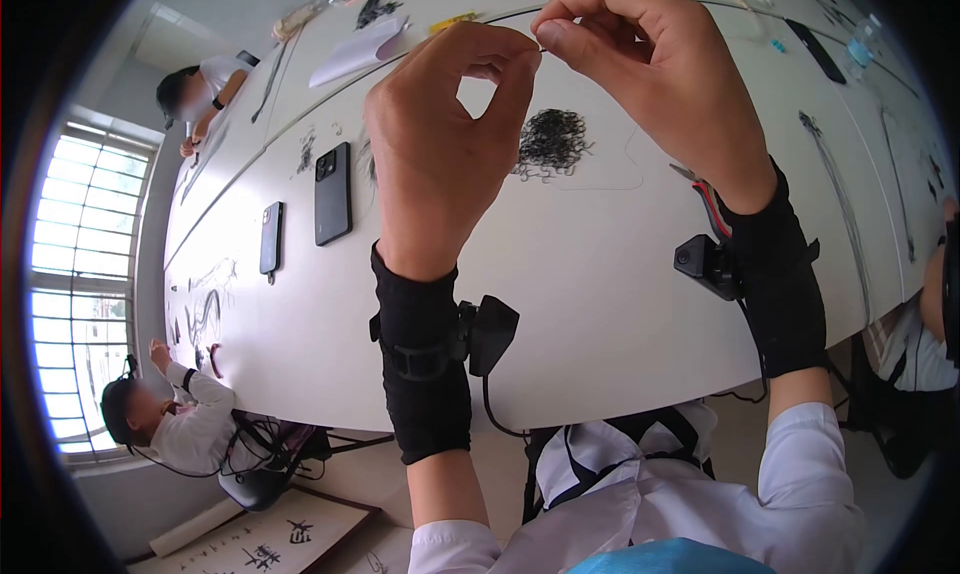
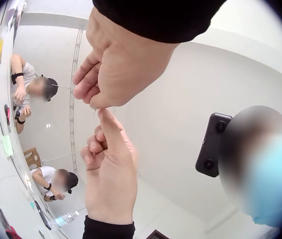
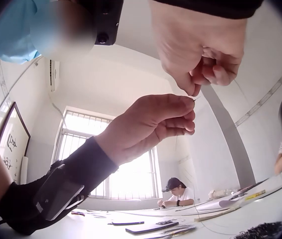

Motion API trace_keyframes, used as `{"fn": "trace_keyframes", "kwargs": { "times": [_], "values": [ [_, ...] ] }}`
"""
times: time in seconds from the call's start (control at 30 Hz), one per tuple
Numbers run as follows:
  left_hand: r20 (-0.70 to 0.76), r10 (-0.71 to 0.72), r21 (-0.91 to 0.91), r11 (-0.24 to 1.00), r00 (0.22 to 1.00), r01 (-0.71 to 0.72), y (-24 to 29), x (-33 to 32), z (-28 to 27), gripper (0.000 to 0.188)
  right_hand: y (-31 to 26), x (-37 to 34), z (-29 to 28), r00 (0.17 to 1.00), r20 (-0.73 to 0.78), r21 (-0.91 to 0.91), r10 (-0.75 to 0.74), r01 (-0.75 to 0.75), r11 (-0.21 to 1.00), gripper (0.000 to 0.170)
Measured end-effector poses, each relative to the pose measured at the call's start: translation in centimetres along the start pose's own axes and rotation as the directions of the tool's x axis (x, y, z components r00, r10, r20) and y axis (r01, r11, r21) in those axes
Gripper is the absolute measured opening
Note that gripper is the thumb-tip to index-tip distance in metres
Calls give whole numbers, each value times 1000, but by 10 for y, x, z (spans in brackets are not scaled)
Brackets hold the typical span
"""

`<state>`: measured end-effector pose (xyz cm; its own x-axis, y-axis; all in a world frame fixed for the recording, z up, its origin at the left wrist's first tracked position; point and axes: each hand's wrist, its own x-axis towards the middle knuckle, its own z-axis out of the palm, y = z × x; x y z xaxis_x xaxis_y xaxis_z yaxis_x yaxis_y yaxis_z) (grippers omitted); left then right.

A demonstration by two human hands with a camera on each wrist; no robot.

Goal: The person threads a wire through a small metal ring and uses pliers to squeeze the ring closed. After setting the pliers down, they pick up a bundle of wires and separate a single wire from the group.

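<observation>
At upper centre, the left hand [image 1: 440, 144] and right hand [image 1: 670, 74] each have a pinching grip on a thin dark piece [image 1: 542, 50], likely to steady it; below, black curls [image 1: 553, 142] and pliers [image 1: 714, 212] lie on the surface [image 1: 600, 304].

1. Larger smartphone [image 1: 333, 194] and smaller smartphone [image 1: 271, 239], both dark, lie toward the table's [image 1: 300, 344] left edge, the smaller nearer it.
2. White paper [image 1: 358, 54] lies farther off.
3. Toward the far right corner, a clear bottle [image 1: 862, 49] stands near a flat black object [image 1: 816, 51].
4. Capped person [image 1: 190, 419] sits at the left edge.
</observation>
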<state>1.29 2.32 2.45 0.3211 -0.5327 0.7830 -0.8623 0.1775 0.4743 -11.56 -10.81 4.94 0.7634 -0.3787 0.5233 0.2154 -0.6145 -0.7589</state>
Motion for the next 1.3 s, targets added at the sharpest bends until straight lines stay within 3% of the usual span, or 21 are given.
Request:
{"fn": "trace_keyframes", "kwargs": {
  "times": [0.13, 0.23, 0.33, 0.43, 0.63, 0.73, 0.83, 0.93, 1.03, 1.13, 1.23, 1.3],
  "values": [
    [51, -32, -19, 999, 998, 33, 2, 0, 0, 7, 3, 6, -5, 984, 81, 146, 156, -167, 975, 20],
    [104, -71, -5, 997, 992, 72, 6, -1, -2, 11, 22, 7, -2, 995, 72, 254, 69, -86, 963, 19],
    [107, -75, -29, 996, 991, 79, 7, -1, -2, 12, 36, 5, 1, 999, 16, 13, -36, 36, 999, 23],
    [93, -92, -71, 993, 991, 99, 9, -1, -3, 12, 34, 5, -5, 986, 121, 43, 119, -125, 991, 32],
    [14, -127, -106, 986, 992, 128, 5, -2, -5, 12, 25, 2, 6, 980, 114, 75, 162, -171, 982, 30],
    [-28, -113, -62, 992, 993, 111, 1, -1, -5, 12, 22, -4, 17, 1000, 24, -23, -3, 3, 1000, 26],
    [-9, -88, 0, 996, 996, 88, 0, -1, -5, 11, 1, -9, 11, 999, 40, -176, 6, 1, 984, 23],
    [46, -74, 17, 997, 996, 73, 2, -1, -3, 8, 3, -8, 7, 998, 9, -188, -65, 65, 980, 24],
    [69, -57, -25, 998, 996, 59, 0, -2, 0, 7, -6, -4, -5, 995, 68, 104, 73, -80, 991, 19],
    [129, -103, -43, 993, 986, 109, 7, -2, -2, 11, 3, 3, -9, 989, 83, 147, 124, -135, 980, 19],
    [121, -111, -101, 987, 986, 124, 7, -2, -2, 11, 23, 4, -6, 991, 87, -26, 98, -96, 995, 24],
    [110, -141, -127, 980, 984, 154, 8, -2, -3, 11, 27, 3, -5, 988, 93, -15, 122, -121, 993, 24]
  ]
}}
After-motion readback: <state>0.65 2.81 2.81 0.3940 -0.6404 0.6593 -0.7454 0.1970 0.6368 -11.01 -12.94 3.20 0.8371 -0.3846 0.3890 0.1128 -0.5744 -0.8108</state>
